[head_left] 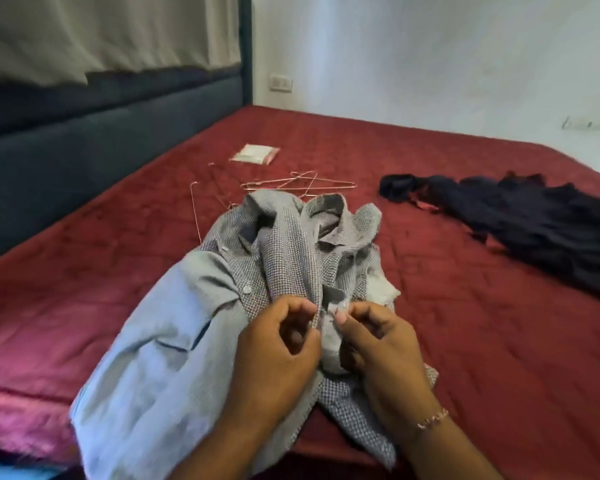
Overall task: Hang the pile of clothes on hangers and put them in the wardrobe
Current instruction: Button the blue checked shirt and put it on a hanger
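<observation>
A grey checked shirt [291, 244] lies crumpled on the red bedspread [465, 306], partly over a pale blue shirt [160, 348] that drapes off the near edge. My left hand [278, 344] pinches the checked shirt's front edge. My right hand [378, 344], with a bracelet on its wrist, pinches the facing edge a finger's width away. Several thin wire hangers [291, 183] lie on the bed just beyond the shirts. A dark garment [534, 216] is spread out at the right.
A small white packet [255, 154] lies beyond the hangers. A dark blue padded headboard [84, 133] runs along the left, with beige fabric hanging above it. A white wall with a switch plate [280, 82] stands behind the bed.
</observation>
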Available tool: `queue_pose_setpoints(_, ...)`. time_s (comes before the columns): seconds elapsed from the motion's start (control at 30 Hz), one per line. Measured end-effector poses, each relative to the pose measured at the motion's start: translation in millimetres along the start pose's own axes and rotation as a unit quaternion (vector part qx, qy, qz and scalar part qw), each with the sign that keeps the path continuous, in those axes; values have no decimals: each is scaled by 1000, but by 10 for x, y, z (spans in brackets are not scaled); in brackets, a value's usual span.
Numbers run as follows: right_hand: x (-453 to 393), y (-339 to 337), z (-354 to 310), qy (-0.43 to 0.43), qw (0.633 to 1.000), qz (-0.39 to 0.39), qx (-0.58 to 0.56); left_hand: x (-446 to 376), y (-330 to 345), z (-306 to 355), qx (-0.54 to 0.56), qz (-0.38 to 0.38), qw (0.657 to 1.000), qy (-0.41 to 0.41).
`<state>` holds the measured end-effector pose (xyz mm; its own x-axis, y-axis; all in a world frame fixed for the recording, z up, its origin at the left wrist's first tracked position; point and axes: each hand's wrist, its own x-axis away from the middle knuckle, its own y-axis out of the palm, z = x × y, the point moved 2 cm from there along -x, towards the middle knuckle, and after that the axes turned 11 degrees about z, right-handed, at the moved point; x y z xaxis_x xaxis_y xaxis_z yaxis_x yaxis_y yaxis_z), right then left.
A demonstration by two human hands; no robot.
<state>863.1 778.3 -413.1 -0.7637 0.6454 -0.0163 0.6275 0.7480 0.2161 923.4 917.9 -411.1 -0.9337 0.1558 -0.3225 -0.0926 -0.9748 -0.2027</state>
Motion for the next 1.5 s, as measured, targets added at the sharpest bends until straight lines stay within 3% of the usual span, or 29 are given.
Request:
queue_pose_setpoints(0.17,66,-41,45,-23,999,2,-33,36,29,-64,107,-39,992,-59)
queue_pose_setpoints(0.5,33,-134,180,-73,997,9,-5,57,29,-48,128,-80,987,-63)
queue_pose_setpoints(0.63,49,-129,164,-91,996,5,7,79,36,-39,126,-26,990,-53)
queue_pose_setpoints(0.77,77,-99,153,-121,992,13,26,106,52,-61,196,76,972,-106)
queue_pose_setpoints(0.97,127,-42,132,-166,985,2,45,148,98,-72,145,150,973,-99)
queue_pose_setpoints(1.23,131,-75,182,-200,972,49,111,249,170,48,171,137,973,-64)
queue_pose_setpoints(1.5,159,-42,156,-197,975,33,94,244,156,21,139,135,980,-54)
